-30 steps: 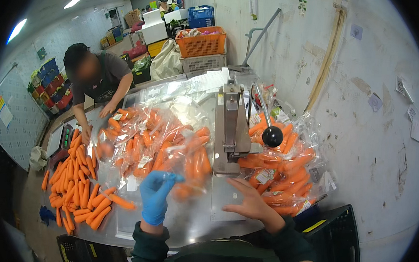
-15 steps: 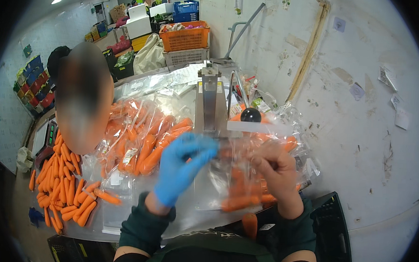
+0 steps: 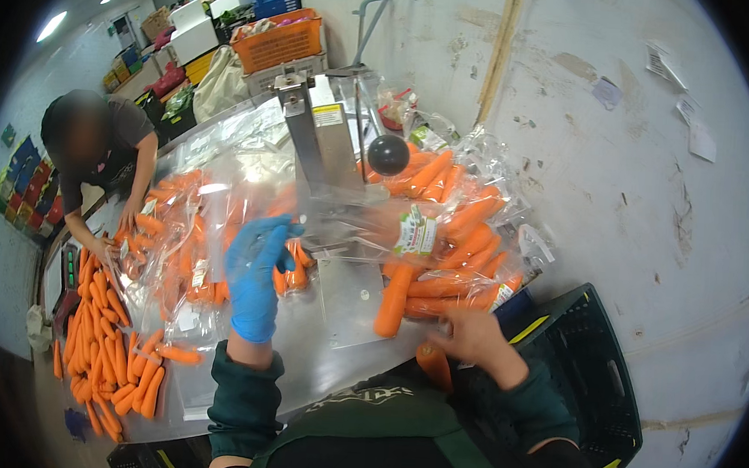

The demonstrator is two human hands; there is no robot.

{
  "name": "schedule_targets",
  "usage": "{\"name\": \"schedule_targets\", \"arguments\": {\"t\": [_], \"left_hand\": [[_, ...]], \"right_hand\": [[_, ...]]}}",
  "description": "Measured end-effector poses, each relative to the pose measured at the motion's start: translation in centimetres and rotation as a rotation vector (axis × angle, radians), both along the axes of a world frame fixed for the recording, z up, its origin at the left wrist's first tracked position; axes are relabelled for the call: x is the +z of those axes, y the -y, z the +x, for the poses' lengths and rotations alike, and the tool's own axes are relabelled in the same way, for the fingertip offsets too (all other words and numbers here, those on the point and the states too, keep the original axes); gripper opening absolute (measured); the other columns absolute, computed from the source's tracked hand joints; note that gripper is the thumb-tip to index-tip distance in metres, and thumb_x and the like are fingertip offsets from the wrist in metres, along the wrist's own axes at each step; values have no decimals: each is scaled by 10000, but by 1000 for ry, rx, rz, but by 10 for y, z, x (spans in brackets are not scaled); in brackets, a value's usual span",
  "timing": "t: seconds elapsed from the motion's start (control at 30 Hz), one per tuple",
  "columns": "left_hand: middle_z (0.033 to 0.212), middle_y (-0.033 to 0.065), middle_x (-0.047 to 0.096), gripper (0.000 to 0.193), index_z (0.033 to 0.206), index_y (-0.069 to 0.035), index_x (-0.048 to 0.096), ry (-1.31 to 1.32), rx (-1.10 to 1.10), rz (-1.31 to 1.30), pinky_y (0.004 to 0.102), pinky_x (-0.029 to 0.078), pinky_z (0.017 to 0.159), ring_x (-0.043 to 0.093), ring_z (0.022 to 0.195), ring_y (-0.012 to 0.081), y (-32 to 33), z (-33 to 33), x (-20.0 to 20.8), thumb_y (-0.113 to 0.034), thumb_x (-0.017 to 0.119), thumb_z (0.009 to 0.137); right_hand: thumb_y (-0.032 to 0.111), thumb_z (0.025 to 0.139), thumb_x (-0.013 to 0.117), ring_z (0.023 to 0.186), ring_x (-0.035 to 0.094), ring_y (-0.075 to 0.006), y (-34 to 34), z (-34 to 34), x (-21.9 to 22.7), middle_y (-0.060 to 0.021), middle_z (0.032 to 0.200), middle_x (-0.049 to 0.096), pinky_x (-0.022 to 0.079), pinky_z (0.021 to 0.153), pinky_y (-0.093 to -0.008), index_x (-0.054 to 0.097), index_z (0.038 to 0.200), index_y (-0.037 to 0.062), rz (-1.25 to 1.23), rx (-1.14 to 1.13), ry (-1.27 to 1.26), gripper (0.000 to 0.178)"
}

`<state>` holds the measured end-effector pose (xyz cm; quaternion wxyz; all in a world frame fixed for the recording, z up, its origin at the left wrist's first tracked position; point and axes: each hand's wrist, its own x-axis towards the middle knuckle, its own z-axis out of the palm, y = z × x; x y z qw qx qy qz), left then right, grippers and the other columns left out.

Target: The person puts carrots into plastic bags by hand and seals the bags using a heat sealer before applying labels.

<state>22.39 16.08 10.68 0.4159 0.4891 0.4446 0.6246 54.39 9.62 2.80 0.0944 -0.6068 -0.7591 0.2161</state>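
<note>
My left hand [image 3: 256, 274], in a blue glove, has its fingers pressed together at the mouth end of a clear plastic bag [image 3: 354, 224]. The bag stretches rightward below the metal bag sealer [image 3: 316, 136], toward carrots and a green-and-white label [image 3: 416, 230]. Bagged carrots [image 3: 468, 248] lie in a pile to the right of the sealer, with one thick carrot [image 3: 394, 302] pointing toward me. My bare right hand [image 3: 475, 336] hovers at the near edge of that pile, beside another carrot [image 3: 433, 364]. Its fingers are curled and smeared by motion, so its grip does not show.
Loose carrots [image 3: 97, 346] and more bagged carrots [image 3: 185, 240] cover the left side of the metal table [image 3: 298, 367]. A co-worker [image 3: 97, 148] reaches into them beside a scale [image 3: 68, 271]. A dark green crate [image 3: 594, 367] stands at my right; the sealer's black knob [image 3: 388, 155] sticks out.
My hands have moved apart: the left shifted left, the right dropped toward the near edge of the carrots. The view has turned, and the bag now stretches across below the sealer.
</note>
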Motion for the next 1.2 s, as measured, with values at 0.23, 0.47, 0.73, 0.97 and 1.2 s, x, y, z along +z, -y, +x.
{"name": "schedule_targets", "arguments": {"t": [0.23, 0.47, 0.73, 0.97, 1.2], "left_hand": [[719, -5, 562, 195, 1103, -46, 671, 548, 173, -207, 237, 388, 515, 487, 561, 98, 7, -96, -115, -161, 612, 957], [803, 23, 545, 370, 1263, -35, 568, 317, 713, -608, 271, 448, 564, 519, 621, 150, 37, -180, -203, -100, 653, 909], [1079, 111, 668, 359, 1247, -27, 605, -540, 566, 104, 354, 501, 882, 635, 938, 247, 69, -68, -118, -90, 657, 898], [1075, 200, 687, 468, 1224, -19, 627, -970, -55, -87, 425, 516, 884, 645, 1009, 392, -41, 35, -187, -232, 715, 817], [1081, 187, 709, 419, 1197, 13, 645, -669, -272, -400, 342, 549, 848, 695, 953, 257, -63, 31, -203, -190, 676, 832]], "right_hand": [[422, 669, 810, 869, 656, -337, 34, -1, -75, -141, 923, 684, 528, 751, -421, 646, 982, 69, -17, 282, -3, 499], [358, 700, 805, 903, 658, -348, -24, -41, -29, -172, 991, 669, 530, 799, -395, 660, 1071, 46, 142, 99, -546, 506], [306, 868, 730, 876, 661, -185, -108, -103, -94, -67, 1004, 660, 549, 682, -313, 613, 1180, 5, -461, -500, -1180, 449], [288, 884, 719, 835, 668, -213, -118, -90, -129, -79, 1029, 670, 553, 680, -344, 571, 1227, 47, -610, -607, -1374, 445], [176, 855, 729, 991, 646, -208, -110, -116, -154, -78, 1095, 655, 551, 792, -344, 564, 1225, 33, -304, -430, -1197, 429]]}}
